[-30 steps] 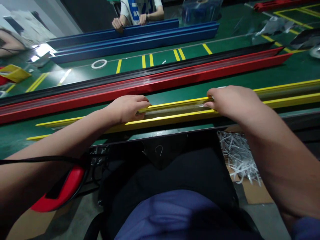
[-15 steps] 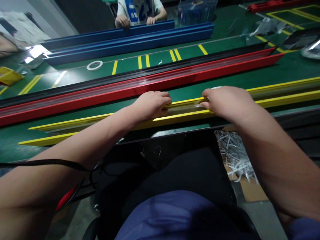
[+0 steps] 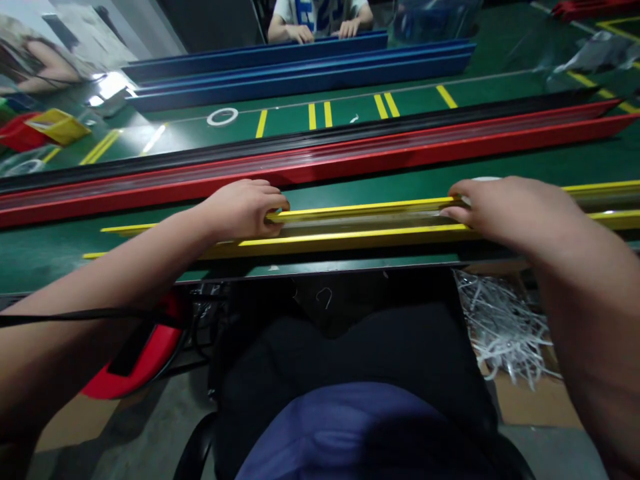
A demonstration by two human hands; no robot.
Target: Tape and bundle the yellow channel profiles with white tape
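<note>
A long yellow channel-shaped profile [image 3: 370, 231] lies along the near edge of the table, its two raised walls running left to right. My left hand [image 3: 247, 210] is closed around the far wall, left of the middle, fingers over the outside and thumb within the channel. Farther right, my right hand [image 3: 505, 208] pinches the same wall between thumb and fingers. Between the hands the inside of the channel looks pale and shiny. A white ring [image 3: 486, 179] shows partly behind my right hand, which hides most of it.
Beyond lie a red profile [image 3: 360, 158] and a black profile [image 3: 240, 146]. Blue profiles [image 3: 310, 79] lie farther back, before a co-worker's hands [image 3: 300, 33]. A white ring [image 3: 223, 117] and a yellow bin [image 3: 59, 127] are on the green table. White strips [image 3: 505, 327] heap below, at right.
My left hand has moved left along the far wall, widening the gap between my hands. My right hand keeps its place on the profile. The view has turned left.
</note>
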